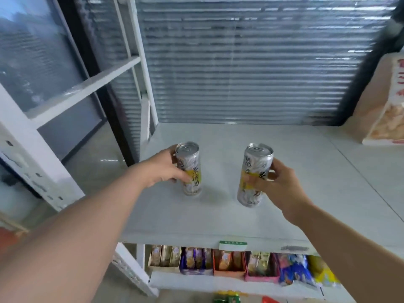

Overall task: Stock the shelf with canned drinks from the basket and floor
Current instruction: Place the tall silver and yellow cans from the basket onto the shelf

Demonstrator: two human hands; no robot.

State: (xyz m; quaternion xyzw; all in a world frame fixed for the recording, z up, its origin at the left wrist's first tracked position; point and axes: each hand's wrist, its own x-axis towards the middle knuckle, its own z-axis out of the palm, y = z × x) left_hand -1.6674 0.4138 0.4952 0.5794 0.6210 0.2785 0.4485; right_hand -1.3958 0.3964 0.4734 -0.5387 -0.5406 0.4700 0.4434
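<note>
My left hand (166, 166) wraps the upper half of the left can (192, 184), fingers (182, 177) curled round it. That can stands upright near the shelf's left edge, about midway between front lip and back. Its base looks to be down on the shelf (240, 221), though the blur keeps me from being sure. My right hand (282, 182) grips the right can (254, 162) at mid-height, thumb in front and the other fingers behind. It looks slightly tilted, top toward the right, over the middle of the shelf and nearer the front edge. I cannot tell whether its base touches. The two cans are well apart. The risk I see is mostly on the right: the can is tall and narrow, and if I let go while it leans it could tip. It might then roll on the smooth white board and drop off the front edge, past the snack boxes (196, 261) on the tier below. On the left the shelf's open side is close, so a nudge as my fingers come away could send that can over that edge. The snack bag (387, 110) at the back right corner is well apart from both.
</note>
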